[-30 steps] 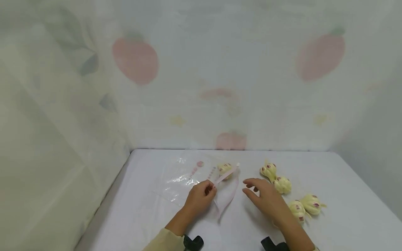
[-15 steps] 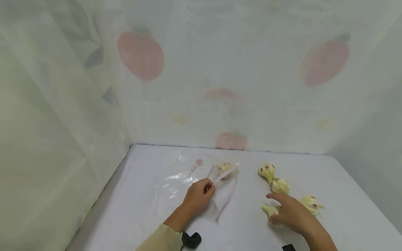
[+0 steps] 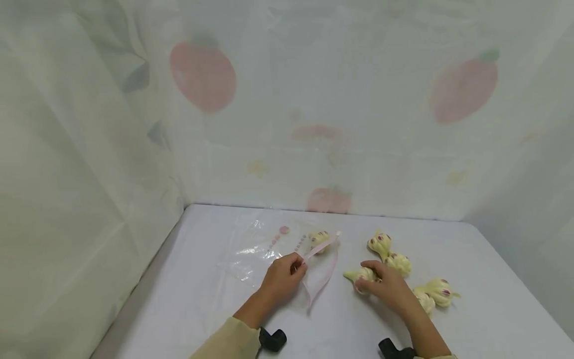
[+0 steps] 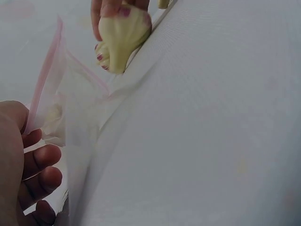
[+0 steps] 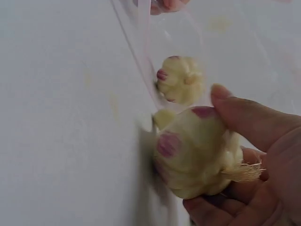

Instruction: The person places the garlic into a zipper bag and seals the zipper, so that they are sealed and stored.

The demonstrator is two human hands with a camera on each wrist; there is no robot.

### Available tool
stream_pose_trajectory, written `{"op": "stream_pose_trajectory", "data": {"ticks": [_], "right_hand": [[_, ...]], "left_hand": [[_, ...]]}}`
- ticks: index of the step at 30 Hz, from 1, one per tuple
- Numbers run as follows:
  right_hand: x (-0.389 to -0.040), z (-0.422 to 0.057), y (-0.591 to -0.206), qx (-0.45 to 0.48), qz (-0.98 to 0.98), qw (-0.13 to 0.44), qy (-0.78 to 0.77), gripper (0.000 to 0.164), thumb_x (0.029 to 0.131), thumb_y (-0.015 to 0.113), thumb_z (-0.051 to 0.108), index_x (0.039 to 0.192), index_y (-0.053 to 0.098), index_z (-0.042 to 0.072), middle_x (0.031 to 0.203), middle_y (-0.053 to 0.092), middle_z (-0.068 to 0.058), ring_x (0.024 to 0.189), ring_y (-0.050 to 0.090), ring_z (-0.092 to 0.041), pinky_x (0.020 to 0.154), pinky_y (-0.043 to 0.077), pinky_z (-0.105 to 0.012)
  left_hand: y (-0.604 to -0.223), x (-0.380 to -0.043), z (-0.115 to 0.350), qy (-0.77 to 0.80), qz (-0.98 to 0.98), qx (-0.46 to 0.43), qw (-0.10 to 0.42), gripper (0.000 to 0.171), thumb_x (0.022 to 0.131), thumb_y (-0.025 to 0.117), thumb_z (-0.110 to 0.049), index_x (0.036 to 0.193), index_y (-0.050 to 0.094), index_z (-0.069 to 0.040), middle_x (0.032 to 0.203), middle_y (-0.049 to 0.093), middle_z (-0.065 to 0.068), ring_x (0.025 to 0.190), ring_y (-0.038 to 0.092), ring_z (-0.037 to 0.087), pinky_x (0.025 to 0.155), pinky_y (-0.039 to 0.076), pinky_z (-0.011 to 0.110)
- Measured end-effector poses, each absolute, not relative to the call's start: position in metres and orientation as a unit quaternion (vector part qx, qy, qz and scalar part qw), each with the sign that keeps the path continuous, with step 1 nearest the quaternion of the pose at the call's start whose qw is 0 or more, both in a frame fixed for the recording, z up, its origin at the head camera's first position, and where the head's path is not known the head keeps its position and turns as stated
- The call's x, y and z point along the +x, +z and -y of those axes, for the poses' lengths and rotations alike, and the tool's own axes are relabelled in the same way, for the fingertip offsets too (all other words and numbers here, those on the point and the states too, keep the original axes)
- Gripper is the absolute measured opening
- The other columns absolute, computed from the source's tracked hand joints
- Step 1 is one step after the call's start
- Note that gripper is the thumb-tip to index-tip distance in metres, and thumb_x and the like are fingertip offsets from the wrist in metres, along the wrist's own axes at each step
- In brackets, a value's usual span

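Observation:
My left hand (image 3: pixel 282 276) pinches the pink-edged mouth of a clear zip bag (image 3: pixel 251 257) and keeps it parted. Inside the bag, near its mouth, lies one garlic bulb (image 3: pixel 319 240). Just right of the opening, my right hand (image 3: pixel 387 286) grips another garlic bulb (image 5: pixel 193 150) between thumb and fingers, its stem pointing left toward the bag. In the left wrist view this held garlic bulb (image 4: pixel 123 35) hangs beyond the pink strip (image 4: pixel 44 75). The right wrist view shows its roots facing the palm.
Two garlic bulbs (image 3: pixel 396 263) lie together at the back right of the white table (image 3: pixel 484 264). Another pair of bulbs (image 3: pixel 441 292) sits nearer, partly behind the right forearm. A patterned curtain (image 3: pixel 269 124) stands behind the table, and a cloth (image 3: pixel 58 199) hangs at the left.
My right hand went right and nearer, took hold of a garlic bulb, and carried it left toward the bag. My left hand stays at the bag's mouth.

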State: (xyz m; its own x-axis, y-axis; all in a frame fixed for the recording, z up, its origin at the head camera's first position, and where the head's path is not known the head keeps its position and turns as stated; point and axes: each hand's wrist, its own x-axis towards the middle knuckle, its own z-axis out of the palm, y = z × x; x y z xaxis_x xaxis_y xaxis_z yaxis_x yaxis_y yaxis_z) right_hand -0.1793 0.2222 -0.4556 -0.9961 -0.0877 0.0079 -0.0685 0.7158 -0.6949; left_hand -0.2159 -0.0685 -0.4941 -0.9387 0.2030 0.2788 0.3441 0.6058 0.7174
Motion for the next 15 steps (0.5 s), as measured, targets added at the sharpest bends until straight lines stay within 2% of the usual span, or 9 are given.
{"op": "stream_pose_trajectory", "data": {"ticks": [6, 15], "right_hand": [[-0.200, -0.215, -0.467, -0.029, -0.915, 0.006, -0.401, 0.063, 0.080, 0.078, 0.045, 0.130, 0.062, 0.011, 0.129, 0.064, -0.011, 0.109, 0.057, -0.025, 0.085, 0.047, -0.038], [-0.212, -0.208, -0.468, 0.026, -0.893, 0.039, -0.448, 0.067, 0.081, 0.077, 0.048, 0.135, 0.059, 0.013, 0.139, 0.055, -0.020, 0.123, 0.053, -0.033, 0.097, 0.045, -0.049]], "left_hand": [[-0.492, -0.213, 0.068, -0.419, 0.891, -0.154, 0.085, 0.009, 0.092, 0.064, -0.025, 0.083, 0.064, -0.023, 0.069, 0.054, -0.012, 0.061, 0.047, 0.004, 0.056, 0.042, 0.021], [-0.492, -0.214, 0.066, -0.441, 0.881, -0.150, 0.084, 0.010, 0.092, 0.065, -0.024, 0.082, 0.063, -0.023, 0.068, 0.053, -0.011, 0.062, 0.047, 0.004, 0.057, 0.042, 0.021]]}}
